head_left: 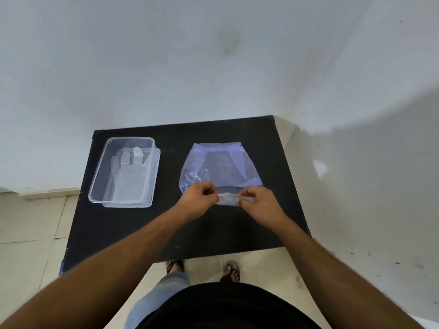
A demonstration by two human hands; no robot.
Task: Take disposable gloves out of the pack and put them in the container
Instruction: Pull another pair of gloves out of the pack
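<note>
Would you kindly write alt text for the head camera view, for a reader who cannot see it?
Seen from above, a person's left hand and right hand pinch the near edge of a clear glove at the mouth of a bluish plastic pack on a black table. To the left sits an open clear container already holding a glove.
</note>
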